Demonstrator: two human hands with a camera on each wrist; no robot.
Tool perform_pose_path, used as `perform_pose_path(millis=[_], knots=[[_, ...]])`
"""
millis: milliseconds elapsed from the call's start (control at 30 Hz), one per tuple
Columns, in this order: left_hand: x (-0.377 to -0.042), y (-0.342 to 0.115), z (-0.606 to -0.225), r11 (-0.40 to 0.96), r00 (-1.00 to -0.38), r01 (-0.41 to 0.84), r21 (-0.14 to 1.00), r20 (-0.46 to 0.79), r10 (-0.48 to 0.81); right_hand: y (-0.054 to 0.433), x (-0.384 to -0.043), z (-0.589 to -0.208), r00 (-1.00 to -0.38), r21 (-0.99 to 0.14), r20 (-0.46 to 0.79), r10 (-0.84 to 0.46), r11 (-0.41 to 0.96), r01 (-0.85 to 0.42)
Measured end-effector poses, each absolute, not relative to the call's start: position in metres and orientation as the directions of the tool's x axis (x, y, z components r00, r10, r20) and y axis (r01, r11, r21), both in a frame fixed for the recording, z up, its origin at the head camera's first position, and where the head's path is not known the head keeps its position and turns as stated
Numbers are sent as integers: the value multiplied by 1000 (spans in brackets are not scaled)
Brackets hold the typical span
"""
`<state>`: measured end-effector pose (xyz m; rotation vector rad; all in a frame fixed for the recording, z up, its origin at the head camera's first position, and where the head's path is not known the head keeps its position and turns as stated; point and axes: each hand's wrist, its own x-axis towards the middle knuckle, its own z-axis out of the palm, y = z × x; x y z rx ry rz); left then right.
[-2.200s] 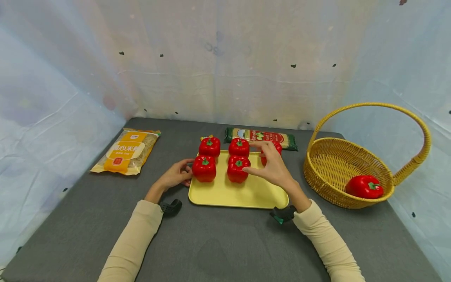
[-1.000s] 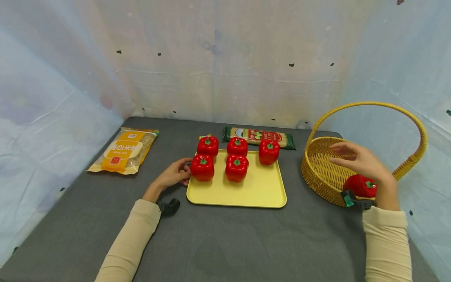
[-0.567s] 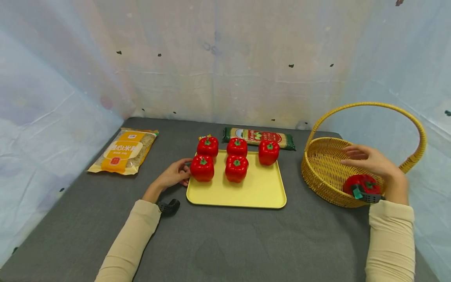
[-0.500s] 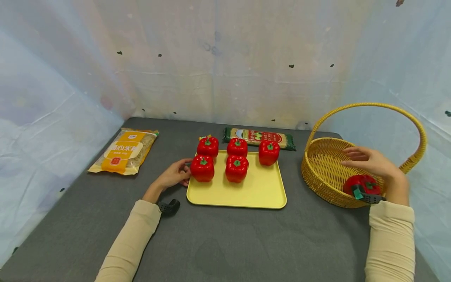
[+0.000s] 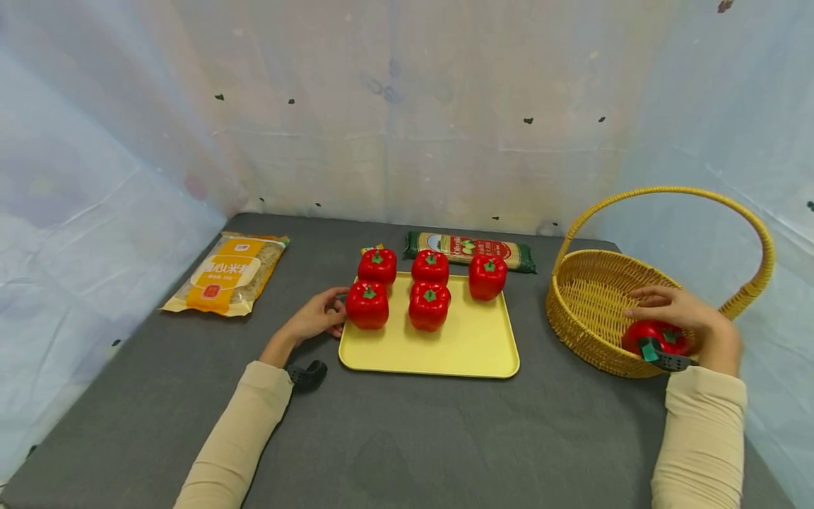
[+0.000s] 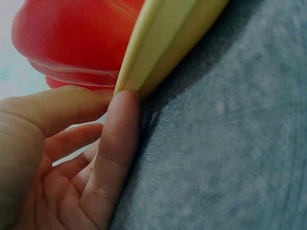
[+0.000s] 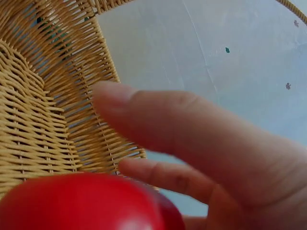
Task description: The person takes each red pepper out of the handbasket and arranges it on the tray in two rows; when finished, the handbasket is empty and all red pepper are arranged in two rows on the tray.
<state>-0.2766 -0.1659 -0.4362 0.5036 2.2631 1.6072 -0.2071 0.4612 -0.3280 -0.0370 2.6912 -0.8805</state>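
My left hand [image 5: 318, 313] pinches the rim of a yellow tray [image 5: 445, 353] at its left side. In the left wrist view, thumb and forefinger meet at the tray's edge [image 6: 158, 43], beside a red bell pepper [image 6: 76, 38]. Several red bell peppers stand on the tray, among them a front-left pepper [image 5: 367, 305] and a back-right pepper [image 5: 487, 277]. My right hand [image 5: 683, 309] is inside the wicker basket [image 5: 572, 325], just above a red bell pepper [image 5: 655, 336] lying there. Its fingers are spread apart, as the right wrist view shows; whether they touch this pepper [image 7: 81, 206] I cannot tell.
A tall arched handle [image 5: 668, 191] rises over the basket. Behind the tray lie a green and red packet [image 5: 470, 251] and a small yellow packet [image 5: 372, 248]. A yellow bag of grain [image 5: 229, 274] lies at the left on the grey table [image 5: 407, 438].
My right hand has left the tray's peppers for the basket on the right, and has lowered toward the pepper there. The left hand has stayed at the tray's rim.
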Motion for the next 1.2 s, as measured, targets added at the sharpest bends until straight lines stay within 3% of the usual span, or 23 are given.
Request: perform_pose_path(millis=[400,667,1033,1200], knots=[[-280,-166,-438,307,-884,89,948,-66,463,466,-202,-330,-889,-592,-436,-140,788,166],[-268,-162,-418,307,-878,85,948,-74,473,467,-201,-332,-911,-483,-383,-154,874,55],[-265,-160,-412,310,-879,87,947,-73,471,458,-206,-331,-953,-559,-290,-87,824,95],[-265,-161,-415,314,-880,96,945,-66,470,447,-207,-327,-975,-573,-203,-88,818,45]])
